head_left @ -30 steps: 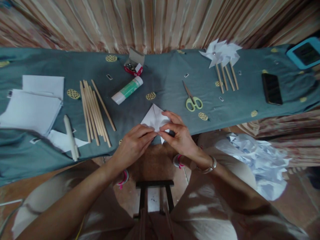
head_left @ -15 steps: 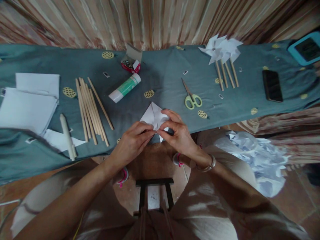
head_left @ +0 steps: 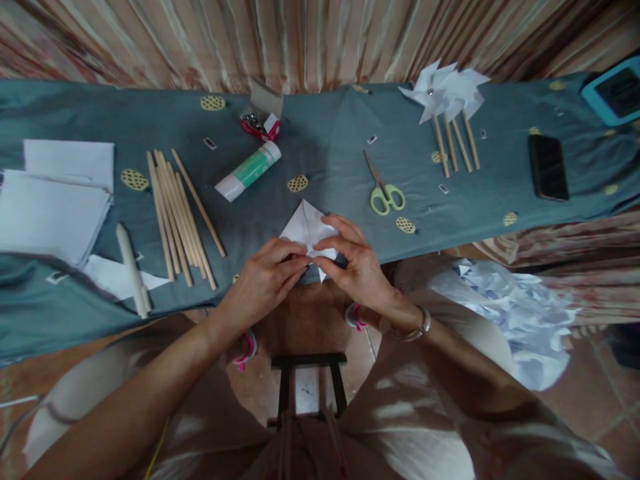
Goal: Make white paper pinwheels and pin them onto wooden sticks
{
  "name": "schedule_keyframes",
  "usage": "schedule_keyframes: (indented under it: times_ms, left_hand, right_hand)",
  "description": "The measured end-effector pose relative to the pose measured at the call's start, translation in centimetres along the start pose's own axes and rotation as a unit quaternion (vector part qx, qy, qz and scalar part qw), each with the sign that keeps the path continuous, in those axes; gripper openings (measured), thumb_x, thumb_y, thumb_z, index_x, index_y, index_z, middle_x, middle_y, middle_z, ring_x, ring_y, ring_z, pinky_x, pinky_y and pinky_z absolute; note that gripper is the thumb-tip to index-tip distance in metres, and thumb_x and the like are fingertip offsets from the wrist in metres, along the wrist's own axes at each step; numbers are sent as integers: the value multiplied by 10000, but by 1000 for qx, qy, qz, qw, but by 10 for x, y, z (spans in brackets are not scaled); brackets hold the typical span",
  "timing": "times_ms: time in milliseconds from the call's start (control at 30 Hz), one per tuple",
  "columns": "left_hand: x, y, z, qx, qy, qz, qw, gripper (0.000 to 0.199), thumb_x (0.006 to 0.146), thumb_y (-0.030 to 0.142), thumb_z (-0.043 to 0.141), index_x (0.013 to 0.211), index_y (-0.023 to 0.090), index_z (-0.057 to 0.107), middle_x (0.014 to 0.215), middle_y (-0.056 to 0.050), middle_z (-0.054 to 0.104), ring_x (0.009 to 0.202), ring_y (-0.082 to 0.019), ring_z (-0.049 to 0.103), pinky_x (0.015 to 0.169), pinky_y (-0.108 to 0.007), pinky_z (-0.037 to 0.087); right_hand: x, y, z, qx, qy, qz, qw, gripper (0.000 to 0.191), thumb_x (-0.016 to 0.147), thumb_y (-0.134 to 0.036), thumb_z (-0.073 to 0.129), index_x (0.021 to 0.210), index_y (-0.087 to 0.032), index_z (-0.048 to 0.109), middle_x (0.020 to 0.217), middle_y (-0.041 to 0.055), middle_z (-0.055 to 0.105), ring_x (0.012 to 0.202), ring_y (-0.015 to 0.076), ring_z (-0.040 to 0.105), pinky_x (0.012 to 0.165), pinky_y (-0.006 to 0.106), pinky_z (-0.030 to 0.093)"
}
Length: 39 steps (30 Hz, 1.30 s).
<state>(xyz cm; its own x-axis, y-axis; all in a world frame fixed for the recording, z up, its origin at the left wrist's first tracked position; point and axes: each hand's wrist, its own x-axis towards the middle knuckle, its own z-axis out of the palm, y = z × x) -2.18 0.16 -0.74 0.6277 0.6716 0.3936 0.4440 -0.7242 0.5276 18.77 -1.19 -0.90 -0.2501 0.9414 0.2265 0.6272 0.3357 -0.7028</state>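
Observation:
A white folded sheet of paper (head_left: 306,223) lies at the table's front edge, one corner pointing away from me and creases running to its middle. My left hand (head_left: 265,275) pinches its near left side, thumb against fingertips. From the right, my right hand (head_left: 357,267) grips the paper near its centre, with thumb and index finger close to the left fingertips and the other fingers curled over the right side. The fingers cover the part of the paper between them. Green-handled scissors (head_left: 384,195) lie beyond my right hand.
Wooden sticks (head_left: 180,220), a glue stick (head_left: 249,172) and an open red box of small metal pieces (head_left: 261,123) lie left of centre. Further left are a paper stack (head_left: 55,213) and a pale pen-like tool (head_left: 133,270). Paper pinwheels (head_left: 445,93) and a phone (head_left: 549,167) lie right.
My right index finger and thumb have parted slightly at the paper's centre. The left hand keeps its pinch. The whole view has shifted a little.

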Motion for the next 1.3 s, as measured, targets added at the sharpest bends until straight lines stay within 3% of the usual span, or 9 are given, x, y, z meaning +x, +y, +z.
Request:
schedule_keyframes:
  times_ms: [367, 867, 1300]
  left_hand:
    - [0, -1, 1, 1, -5, -13, 1000, 183, 972, 208, 548, 1051, 176, 710, 1070, -87, 688, 997, -198, 645, 849, -351, 570]
    - [-2, -1, 4, 14, -1, -1, 1000, 192, 986, 205, 526, 1085, 174, 688, 1103, -91, 693, 1006, -192, 662, 842, -336, 582]
    - [0, 0, 4, 28, 12, 18, 999, 175, 967, 160, 550, 1041, 134, 706, 1073, -102, 711, 988, -187, 667, 832, -310, 577]
  right_hand:
    - [-3, 0, 2, -11, -6, -21, 1000, 237, 938, -305, 588, 1144, -264, 698, 1459, 73, 542, 1419, 272, 427, 1175, 536, 376]
    - [-2, 3, 1, 10, 15, 7, 1000, 238, 907, -311, 637, 1136, -258, 675, 1411, 79, 580, 1373, 266, 482, 1155, 517, 402]
    - [-4, 3, 4, -19, 17, -36, 999, 213, 945, -261, 549, 1101, -229, 691, 1419, 96, 574, 1396, 267, 456, 1151, 524, 409]
